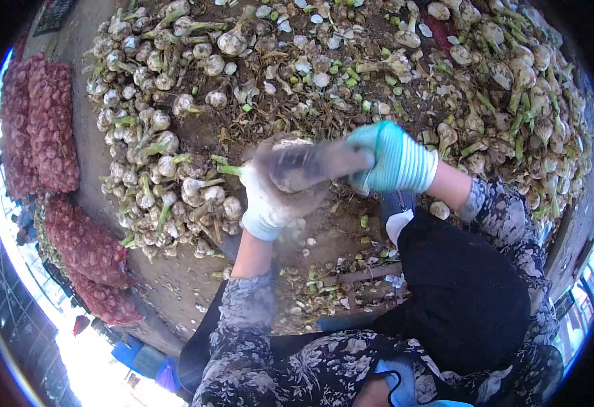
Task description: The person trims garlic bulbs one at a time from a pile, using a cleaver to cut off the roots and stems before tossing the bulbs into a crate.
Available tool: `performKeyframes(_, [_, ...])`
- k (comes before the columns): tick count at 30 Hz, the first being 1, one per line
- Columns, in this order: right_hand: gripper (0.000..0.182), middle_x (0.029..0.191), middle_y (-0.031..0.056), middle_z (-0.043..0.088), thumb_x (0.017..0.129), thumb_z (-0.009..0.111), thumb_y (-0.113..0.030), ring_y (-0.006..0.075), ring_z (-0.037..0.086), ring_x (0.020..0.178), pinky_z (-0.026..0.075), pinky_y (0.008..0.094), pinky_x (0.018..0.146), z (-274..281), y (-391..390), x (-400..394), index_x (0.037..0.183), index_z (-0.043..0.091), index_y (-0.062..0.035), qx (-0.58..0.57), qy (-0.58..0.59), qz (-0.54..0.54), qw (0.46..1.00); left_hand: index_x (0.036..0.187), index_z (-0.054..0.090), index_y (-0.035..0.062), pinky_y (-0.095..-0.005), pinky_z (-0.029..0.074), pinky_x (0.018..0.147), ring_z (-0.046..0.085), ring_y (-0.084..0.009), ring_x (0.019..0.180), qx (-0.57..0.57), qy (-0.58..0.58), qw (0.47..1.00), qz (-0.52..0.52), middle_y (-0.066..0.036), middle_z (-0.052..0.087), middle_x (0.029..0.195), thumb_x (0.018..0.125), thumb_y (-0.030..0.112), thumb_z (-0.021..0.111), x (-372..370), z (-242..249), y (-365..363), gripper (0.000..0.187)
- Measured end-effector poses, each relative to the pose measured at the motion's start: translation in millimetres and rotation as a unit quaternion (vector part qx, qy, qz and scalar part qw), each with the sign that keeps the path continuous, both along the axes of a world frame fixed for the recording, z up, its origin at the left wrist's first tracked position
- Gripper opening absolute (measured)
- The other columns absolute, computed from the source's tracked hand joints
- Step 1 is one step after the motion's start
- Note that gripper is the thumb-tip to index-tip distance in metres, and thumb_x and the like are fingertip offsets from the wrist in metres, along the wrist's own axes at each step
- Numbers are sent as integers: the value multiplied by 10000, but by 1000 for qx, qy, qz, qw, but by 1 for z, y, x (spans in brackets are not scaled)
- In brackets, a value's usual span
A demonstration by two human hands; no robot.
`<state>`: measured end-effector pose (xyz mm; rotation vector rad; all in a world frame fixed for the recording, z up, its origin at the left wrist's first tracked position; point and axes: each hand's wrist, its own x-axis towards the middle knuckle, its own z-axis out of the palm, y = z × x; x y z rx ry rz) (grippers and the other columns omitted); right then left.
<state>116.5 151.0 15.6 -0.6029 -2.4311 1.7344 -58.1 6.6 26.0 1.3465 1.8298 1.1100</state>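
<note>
My left hand [264, 198], in a white glove, is closed around a garlic bulb whose green-tipped stem [227, 169] sticks out to the left. My right hand [393, 159], in a teal striped glove, grips a knife [327, 161] smeared by motion. Its broad dark blade reaches leftward across my left hand and hides most of the bulb. Below both hands lie cut green stem pieces and dry skins on brown soil.
Piles of garlic bulbs with stems lie at left [164, 166] and right [524, 78]. Full red mesh sacks [42, 125] stand at far left, with more mesh sacks [86, 241] below them. A blue container [137, 356] sits at lower left. My dark-clad knee [463, 292] is at right.
</note>
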Motion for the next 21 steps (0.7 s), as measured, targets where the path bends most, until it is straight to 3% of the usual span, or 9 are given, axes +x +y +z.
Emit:
performKeyframes(1, [263, 708, 153, 598, 572, 642, -161, 329, 576, 635, 474, 376, 583, 4, -2, -4, 800, 608, -35, 27, -2, 26, 999, 1194, 329, -21, -302, 459, 803, 549, -215, 954, -2, -291, 954, 70, -134, 541, 1043, 580, 215, 738, 3, -9, -6, 775])
performKeyframes(6, [305, 701, 130, 552, 485, 666, -164, 355, 546, 670, 458, 384, 589, 12, -6, -8, 749, 580, -37, 129, -42, 121, 983, 1199, 354, -6, -334, 445, 872, 533, -236, 975, -112, -230, 966, 41, -140, 494, 1102, 711, 180, 645, 2, -7, -6, 598])
performKeyframes(7, [293, 710, 129, 563, 490, 661, -161, 348, 557, 678, 461, 383, 593, 8, -7, -6, 745, 577, -44, 110, -48, 109, 987, 1172, 400, -3, -338, 441, 845, 540, -238, 947, -114, -435, 887, 103, -128, 518, 1070, 674, 223, 669, 8, -3, -7, 609])
performKeyframes(10, [284, 713, 138, 590, 539, 672, -209, 332, 580, 682, 468, 396, 620, -8, -4, -1, 778, 605, -70, 108, -69, 113, 985, 1205, 370, 4, -315, 490, 816, 550, -207, 954, -71, -264, 960, -55, -104, 514, 1097, 644, 128, 705, 1, -19, -17, 665])
performKeyframes(15, [334, 795, 151, 617, 667, 621, -286, 322, 595, 741, 482, 378, 690, -14, 23, -2, 928, 624, -77, 169, -319, 140, 922, 1124, 424, -37, -353, 461, 830, 562, -208, 912, 31, -51, 997, -50, -131, 537, 1048, 539, 146, 729, 12, 17, -13, 685])
performKeyframes(16, [361, 753, 149, 623, 721, 597, -332, 313, 603, 685, 489, 378, 656, -48, 35, 17, 947, 617, -51, 214, -359, 178, 891, 1088, 422, -55, -345, 463, 812, 580, -227, 880, -44, -121, 986, -108, -151, 567, 982, 525, 144, 711, 3, 32, 2, 663])
performKeyframes(18, [347, 708, 153, 624, 731, 615, -312, 302, 604, 626, 495, 349, 610, -38, 24, 19, 918, 616, -20, 120, -280, -11, 952, 1060, 428, -52, -337, 475, 781, 594, -236, 844, -29, 76, 996, -30, -147, 587, 925, 520, 130, 698, 6, 21, 6, 631])
performKeyframes(20, [345, 690, 170, 613, 708, 655, -289, 262, 600, 583, 492, 307, 582, -22, 16, 10, 895, 611, -2, -17, -140, -90, 986, 1061, 445, -36, -303, 485, 743, 596, -210, 820, -100, 20, 995, 12, -124, 589, 939, 526, 135, 724, -6, 3, 12, 627])
performKeyframes(21, [288, 649, 119, 618, 691, 685, -216, 184, 586, 546, 484, 281, 556, -19, 10, 3, 853, 609, 9, 16, -73, -97, 992, 1037, 471, 11, -302, 487, 720, 580, -198, 843, -87, -297, 942, 132, -99, 578, 940, 585, 157, 703, -5, 0, 19, 529])
